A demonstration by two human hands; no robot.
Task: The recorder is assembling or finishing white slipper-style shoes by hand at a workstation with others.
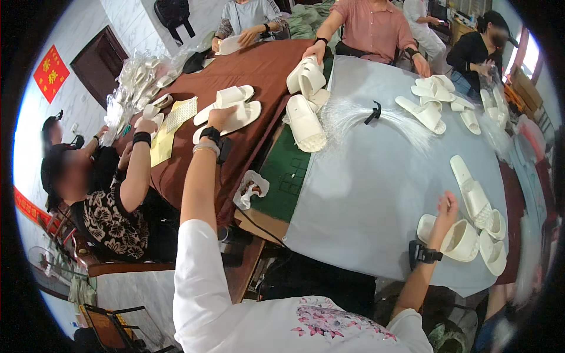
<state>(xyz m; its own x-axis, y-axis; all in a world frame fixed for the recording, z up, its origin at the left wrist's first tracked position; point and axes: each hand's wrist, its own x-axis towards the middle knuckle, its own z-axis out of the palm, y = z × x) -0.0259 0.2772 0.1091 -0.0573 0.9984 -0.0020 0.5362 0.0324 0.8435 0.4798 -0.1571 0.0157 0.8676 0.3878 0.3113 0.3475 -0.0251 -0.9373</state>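
Reaching far across to the brown-covered table, my left hand (221,119) is closed on a white slipper (242,119). A second white slipper (227,96) lies right against it on the far side. My right hand (448,207) is raised over the pale grey table, fingers loosely bent and apart, with nothing visible in it. Below that hand is a white slipper (461,241) with a broad strap, partly behind my wrist. More white slippers lie just to its right, among them a long one (469,185) with its sole flat on the cloth.
A bundle of clear plastic strands (376,112) tied in black lies on the grey cloth (365,188). Near a green mat (282,176) are stacked white slippers (306,123), one under a co-worker's hand (313,53). Yellow paper sheets (168,135) and bagged slippers (135,82) lie left. Other people sit around.
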